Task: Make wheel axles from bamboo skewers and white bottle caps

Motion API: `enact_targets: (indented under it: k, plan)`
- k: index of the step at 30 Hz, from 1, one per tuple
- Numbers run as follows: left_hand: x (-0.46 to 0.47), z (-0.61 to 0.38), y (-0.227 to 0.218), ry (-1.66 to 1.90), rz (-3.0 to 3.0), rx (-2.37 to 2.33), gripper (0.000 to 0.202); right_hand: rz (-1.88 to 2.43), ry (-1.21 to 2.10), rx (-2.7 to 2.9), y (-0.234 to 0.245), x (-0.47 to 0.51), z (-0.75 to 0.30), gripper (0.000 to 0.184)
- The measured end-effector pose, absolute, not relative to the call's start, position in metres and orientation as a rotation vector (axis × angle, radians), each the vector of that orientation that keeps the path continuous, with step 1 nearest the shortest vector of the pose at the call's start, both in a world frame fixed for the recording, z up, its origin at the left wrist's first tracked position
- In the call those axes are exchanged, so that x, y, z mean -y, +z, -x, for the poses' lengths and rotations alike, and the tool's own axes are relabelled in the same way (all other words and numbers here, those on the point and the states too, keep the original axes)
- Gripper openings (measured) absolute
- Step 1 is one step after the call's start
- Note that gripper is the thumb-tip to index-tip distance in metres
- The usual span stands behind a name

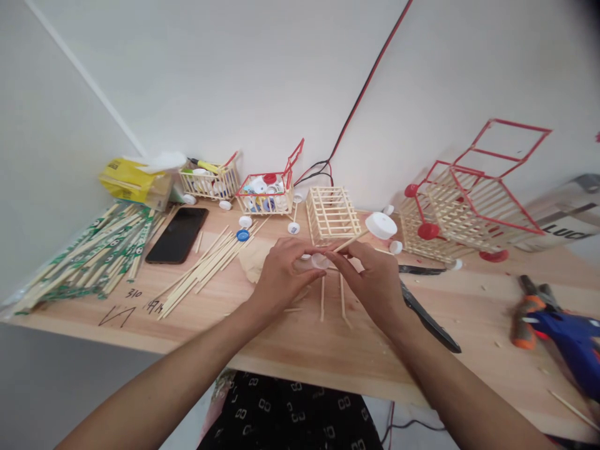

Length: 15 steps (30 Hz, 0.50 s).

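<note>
My left hand (282, 267) pinches a pale, translucent bottle cap (320, 260) between thumb and fingers. Close beside it, my right hand (375, 281) is closed on a thin wooden stick (350, 241), whose near end meets the cap. At the stick's far end is a larger white bottle cap (381, 225). Behind my hands stands a small slatted basket (332, 212) made of sticks. Two thin sticks joined to others lie on the table just below my fingers; my hands hide part of them.
Loose sticks (201, 269), a phone (177, 235) and packaged chopsticks (89, 256) lie left. Small stick carts (265, 195) with caps inside stand at the back. On the right are larger red-trimmed carts (469, 200), a black-handled tool (429, 315) and a blue glue gun (569, 344).
</note>
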<state>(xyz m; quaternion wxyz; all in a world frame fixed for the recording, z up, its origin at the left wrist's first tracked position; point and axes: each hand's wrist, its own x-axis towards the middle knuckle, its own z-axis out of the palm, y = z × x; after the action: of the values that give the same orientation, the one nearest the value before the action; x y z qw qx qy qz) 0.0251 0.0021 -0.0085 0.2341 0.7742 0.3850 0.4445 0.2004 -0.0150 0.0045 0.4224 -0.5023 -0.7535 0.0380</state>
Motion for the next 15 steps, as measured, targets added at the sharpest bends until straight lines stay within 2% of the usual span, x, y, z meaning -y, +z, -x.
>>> enact_targets:
  k: [15]
  plan:
    - [-0.001, -0.0253, -0.0067, 1.223, -2.128, -1.051, 0.029, 1.267, 0.095, 1.892, 0.0078, 0.0163, -0.1992, 0.016]
